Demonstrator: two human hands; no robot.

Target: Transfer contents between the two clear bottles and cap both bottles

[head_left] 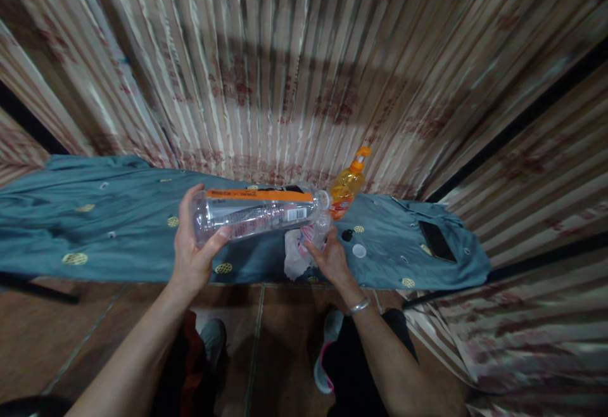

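Note:
My left hand (192,249) grips a large clear plastic bottle (259,213) with an orange label strip, held on its side with its open mouth pointing right. That mouth sits over a small clear bottle (314,234), which my right hand (330,258) holds upright on the blue cloth. A crumpled white tissue (293,258) lies under the small bottle. Just behind stands an orange bottle with a pump-style cap (346,187).
A blue cloth with gold dots (109,227) covers a low table. On it lie a black cap (346,235), a white cap (359,251) and a black phone (437,241). Striped curtains (294,68) hang behind. My feet (327,353) stand on brown floor.

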